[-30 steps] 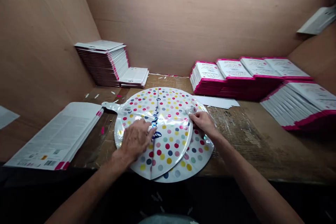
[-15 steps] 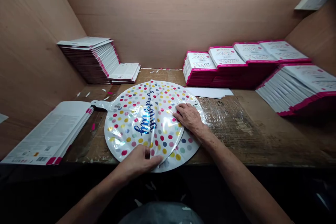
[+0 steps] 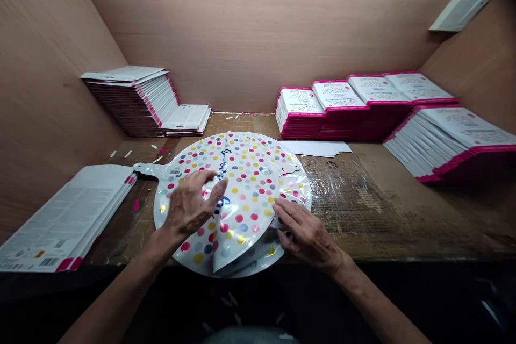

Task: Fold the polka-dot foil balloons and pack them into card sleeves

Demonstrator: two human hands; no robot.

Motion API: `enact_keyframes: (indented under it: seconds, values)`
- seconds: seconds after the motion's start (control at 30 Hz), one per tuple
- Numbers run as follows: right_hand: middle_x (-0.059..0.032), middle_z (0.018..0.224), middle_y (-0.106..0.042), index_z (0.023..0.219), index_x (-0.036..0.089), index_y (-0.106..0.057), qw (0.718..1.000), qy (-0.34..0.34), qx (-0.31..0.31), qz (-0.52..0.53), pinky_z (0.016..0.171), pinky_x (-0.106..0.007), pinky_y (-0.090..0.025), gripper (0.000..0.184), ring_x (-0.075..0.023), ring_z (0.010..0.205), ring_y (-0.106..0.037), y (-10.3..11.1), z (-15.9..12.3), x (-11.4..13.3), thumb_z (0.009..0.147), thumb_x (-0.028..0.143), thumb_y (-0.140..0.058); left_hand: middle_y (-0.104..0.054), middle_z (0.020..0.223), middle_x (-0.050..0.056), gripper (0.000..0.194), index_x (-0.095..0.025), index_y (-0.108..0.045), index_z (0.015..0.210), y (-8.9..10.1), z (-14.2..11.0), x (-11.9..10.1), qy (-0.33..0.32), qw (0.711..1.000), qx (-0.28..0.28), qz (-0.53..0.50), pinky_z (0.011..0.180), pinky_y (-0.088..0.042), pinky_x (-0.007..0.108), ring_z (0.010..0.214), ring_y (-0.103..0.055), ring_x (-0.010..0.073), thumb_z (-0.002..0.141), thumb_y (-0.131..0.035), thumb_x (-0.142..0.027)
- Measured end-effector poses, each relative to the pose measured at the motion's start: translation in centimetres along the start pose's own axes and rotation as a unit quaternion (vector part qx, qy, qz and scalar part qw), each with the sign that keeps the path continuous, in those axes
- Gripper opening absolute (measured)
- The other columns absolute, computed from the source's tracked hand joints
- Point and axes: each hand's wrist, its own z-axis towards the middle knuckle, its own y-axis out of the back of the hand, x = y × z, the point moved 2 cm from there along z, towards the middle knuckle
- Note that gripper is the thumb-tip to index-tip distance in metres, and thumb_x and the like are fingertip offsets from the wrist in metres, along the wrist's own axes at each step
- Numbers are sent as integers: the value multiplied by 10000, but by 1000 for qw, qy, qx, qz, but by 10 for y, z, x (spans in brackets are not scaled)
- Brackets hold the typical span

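A flat, round foil balloon [image 3: 242, 172] with coloured dots and blue lettering lies at the front of the table. It has a crease down its middle, and a layer folded over ends short of the right rim. Its neck sticks out to the left. My left hand [image 3: 191, 204] is over the left half, thumb and fingers apart, hiding part of the lettering. My right hand [image 3: 308, 234] is at the right edge of the folded layer, its fingers stretched and the thumb apart below. I see nothing held in either hand.
White and pink printed card packs stand in a tall pile [image 3: 149, 102] at back left and in several piles [image 3: 338, 105] at back right. Flat printed cards [image 3: 72, 220] lie at left. White strips [image 3: 318, 148] lie behind the balloon. Wooden panels [image 3: 193, 27] enclose the table.
My left hand has come off the balloon's front edge and moved up and left over it. My right hand has slid down towards me along the right side. The view has shifted slightly.
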Motion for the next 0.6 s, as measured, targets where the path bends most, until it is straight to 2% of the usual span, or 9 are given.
enact_keyframes:
  seconds: [0.03,0.07,0.13,0.23,0.3,0.37,0.47,0.53,0.6]
  values:
    - [-214,1345,-579,1424,60,-446,1000,14,14,-12,1011,-469,-521,586,-296,1285,-529,-2,2,1,853,146,-547,-693,1155,116,535,-185,-667,1076,-7,6,7,-70,997,5,12,945,-494,419,1092,-617,288,875,-430,-620]
    - [-226,1337,-582,1379,44,-489,999,29,32,-23,1010,-480,-520,548,-308,1277,-534,-2,5,2,850,168,-557,-654,1264,122,544,-178,-640,1177,-16,12,13,-128,991,37,14,1029,-449,434,1192,-576,287,904,-403,-585]
    - [-245,1343,-572,1308,32,-544,995,61,73,-43,1010,-505,-511,484,-332,1272,-534,-1,11,4,853,196,-562,-625,1331,112,521,-183,-621,1244,-32,18,25,-195,973,125,21,1103,-396,429,1267,-537,265,949,-358,-521]
    - [-227,1336,-585,1276,49,-568,984,98,135,-68,984,-477,-529,415,-319,1255,-551,0,15,7,870,118,-515,-611,1357,114,536,-171,-611,1280,-46,21,37,-222,957,179,43,1131,-367,438,1309,-508,262,968,-325,-500]
    - [-213,1268,-635,1252,47,-584,979,118,153,-68,926,-431,-561,383,-295,1183,-605,2,15,7,885,66,-476,-578,1396,120,578,-149,-590,1313,-49,21,42,-238,953,186,36,1147,-341,439,1342,-475,262,963,-315,-519]
    - [-179,1178,-688,1214,71,-612,980,110,168,-18,874,-382,-575,344,-256,1079,-659,7,20,0,907,72,-457,-570,1409,110,601,-156,-587,1323,-46,22,46,-239,949,203,6,1158,-320,427,1349,-468,255,951,-317,-544]
    - [-78,1014,-738,1138,158,-666,970,-15,194,146,792,-296,-569,297,-174,893,-690,20,52,-28,949,170,-437,-588,1395,65,603,-218,-622,1300,-35,26,50,-185,951,233,-77,1162,-294,400,1338,-480,257,927,-328,-589]
    - [-27,859,-729,1047,175,-702,930,-144,215,260,669,-253,-547,286,-149,742,-668,24,89,-57,952,301,-464,-635,1339,40,603,-260,-657,1260,-28,30,50,-126,951,244,-144,1107,-355,369,1270,-540,267,916,-315,-618]
    - [-3,701,-680,927,158,-722,875,-241,241,344,502,-218,-465,312,-132,577,-597,21,127,-88,879,419,-559,-706,1207,40,595,-267,-682,1219,-26,37,48,-64,951,244,-180,968,-455,338,1104,-634,272,888,-364,-645]
